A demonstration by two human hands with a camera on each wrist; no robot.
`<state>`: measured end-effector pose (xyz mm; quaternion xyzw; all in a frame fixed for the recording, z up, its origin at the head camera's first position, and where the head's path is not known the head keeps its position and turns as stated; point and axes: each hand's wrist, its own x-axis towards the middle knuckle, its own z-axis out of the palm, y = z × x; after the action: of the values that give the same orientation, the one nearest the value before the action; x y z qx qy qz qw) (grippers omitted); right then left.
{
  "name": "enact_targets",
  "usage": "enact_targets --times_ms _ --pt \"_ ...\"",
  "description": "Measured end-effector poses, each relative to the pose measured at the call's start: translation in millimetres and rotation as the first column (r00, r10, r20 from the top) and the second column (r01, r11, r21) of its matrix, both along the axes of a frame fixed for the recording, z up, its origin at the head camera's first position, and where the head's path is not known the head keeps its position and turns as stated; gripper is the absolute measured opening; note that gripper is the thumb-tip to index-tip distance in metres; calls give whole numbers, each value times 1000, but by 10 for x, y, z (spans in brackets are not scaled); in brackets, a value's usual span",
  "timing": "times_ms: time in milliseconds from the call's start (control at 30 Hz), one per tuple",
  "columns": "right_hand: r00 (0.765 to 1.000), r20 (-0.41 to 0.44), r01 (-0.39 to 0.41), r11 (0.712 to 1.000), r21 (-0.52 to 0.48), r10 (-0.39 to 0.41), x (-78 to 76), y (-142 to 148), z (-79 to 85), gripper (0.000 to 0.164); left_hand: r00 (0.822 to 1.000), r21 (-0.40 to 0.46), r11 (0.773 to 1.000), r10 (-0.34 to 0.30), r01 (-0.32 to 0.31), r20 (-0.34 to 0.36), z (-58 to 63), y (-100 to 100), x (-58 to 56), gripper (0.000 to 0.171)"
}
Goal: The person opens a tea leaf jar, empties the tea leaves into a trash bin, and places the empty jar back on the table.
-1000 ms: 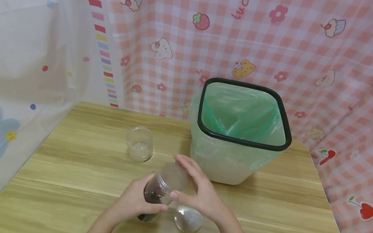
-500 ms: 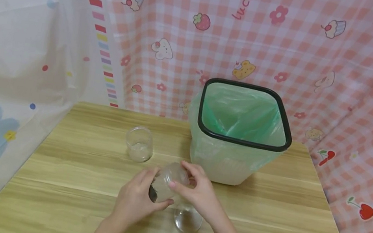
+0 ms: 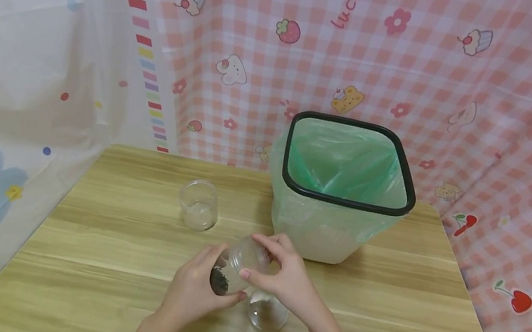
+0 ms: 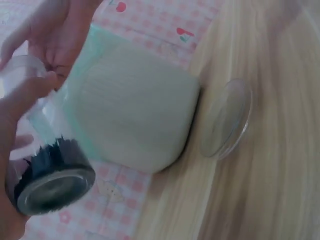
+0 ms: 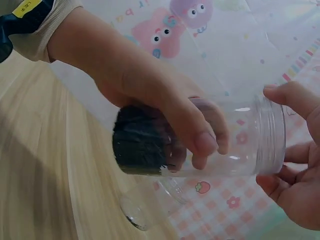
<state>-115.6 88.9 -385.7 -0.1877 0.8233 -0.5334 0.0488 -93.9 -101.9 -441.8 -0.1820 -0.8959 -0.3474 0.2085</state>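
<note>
A clear jar (image 3: 245, 258) with dark shredded contents at its base end is held tilted above the table in both hands. My left hand (image 3: 196, 278) grips its body, with the fingers wrapped round it in the right wrist view. At the ridged clear end, my right hand (image 3: 288, 271) holds the lid (image 5: 271, 135), thumb on one side and fingers on the other. The dark contents (image 5: 142, 142) lie packed toward the base. On the table below the hands lies a round clear disc (image 3: 268, 312), also seen as a thin-rimmed disc (image 4: 227, 120) in the left wrist view.
A clear glass cup (image 3: 199, 207) stands at the left rear of the wooden table (image 3: 98, 233). Behind my right hand is a bin (image 3: 321, 242) with a black rim and a green liner bag. Patterned cloth (image 3: 258, 74) hangs along the back and sides.
The jar has tipped further over, its lid end turning toward the right hand. My right hand's fingers have come in closer round the lid. Cup, disc and bin have stayed put.
</note>
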Motion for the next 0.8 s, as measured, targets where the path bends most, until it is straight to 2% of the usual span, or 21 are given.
enact_targets --times_ms 67,167,267,367,400,533,600,633,667,733,800 --pt "997 -50 -55 998 8 56 7 27 8 61 993 68 997 -52 46 103 7 -29 28 83" --pt "983 -119 -140 990 18 141 7 67 8 60 962 140 984 -138 107 234 35 -82 55 83" --pt "963 -161 -216 976 7 214 -1 98 -4 59 916 181 967 -233 182 327 72 -142 50 83" --pt "940 -184 -297 955 -26 287 -10 125 -20 59 860 218 935 -344 278 377 102 -200 26 78" --pt "931 -184 -330 943 -46 316 -12 131 -24 59 836 243 918 -388 313 389 109 -221 18 74" --pt "872 -219 -465 881 -89 438 -20 150 -18 62 695 394 802 -591 450 409 127 -293 -4 56" --pt "847 -232 -508 857 -86 479 -23 156 -6 63 628 461 748 -657 477 418 128 -312 -4 51" --pt "836 -244 -522 850 -74 492 -25 160 -1 64 605 483 731 -676 482 420 126 -317 -3 50" --pt "831 -244 -528 847 -63 500 -26 163 4 64 603 484 731 -677 481 423 126 -318 0 51" --pt "829 -242 -527 849 -37 504 -30 168 8 64 609 479 744 -663 466 436 129 -317 11 52" --pt "836 -221 -522 852 -37 503 -34 170 6 65 642 454 779 -620 433 452 138 -311 26 52"
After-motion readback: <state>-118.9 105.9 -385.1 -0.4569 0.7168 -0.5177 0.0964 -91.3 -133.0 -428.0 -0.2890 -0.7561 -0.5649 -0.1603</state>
